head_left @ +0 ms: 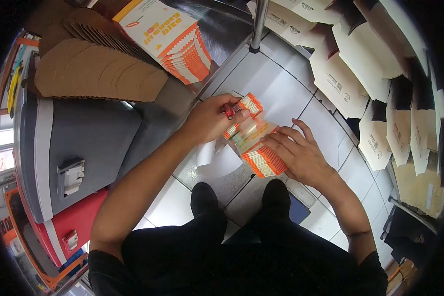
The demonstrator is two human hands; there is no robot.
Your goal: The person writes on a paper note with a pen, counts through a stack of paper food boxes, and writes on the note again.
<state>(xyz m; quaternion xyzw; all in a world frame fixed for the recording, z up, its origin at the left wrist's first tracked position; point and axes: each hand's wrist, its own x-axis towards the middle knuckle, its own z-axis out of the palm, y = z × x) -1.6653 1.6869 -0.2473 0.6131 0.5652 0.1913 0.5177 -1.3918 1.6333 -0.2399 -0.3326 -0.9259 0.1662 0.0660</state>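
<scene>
My left hand (209, 119) is closed around a small red object (229, 111), whose kind I cannot make out, beside one end of a stack of flat orange-and-white cartons (264, 163). The fingers of my right hand (301, 157) press over the other end of this stack, steadying it in the air above the floor. Between the hands, something clear and shiny (249, 129) lies across the cartons' yellow lettering; it is blurred. A loose white sheet (221, 163) hangs under my left hand.
A larger stack of similar printed cartons (165, 29) sits on the metal counter (227, 29), beside brown cardboard pieces (98, 71). Open white boxes (338, 81) crowd the right. Grey (89, 143) and red bins (81, 217) stand left. A metal post (259, 24) rises ahead from the tiled floor (286, 84).
</scene>
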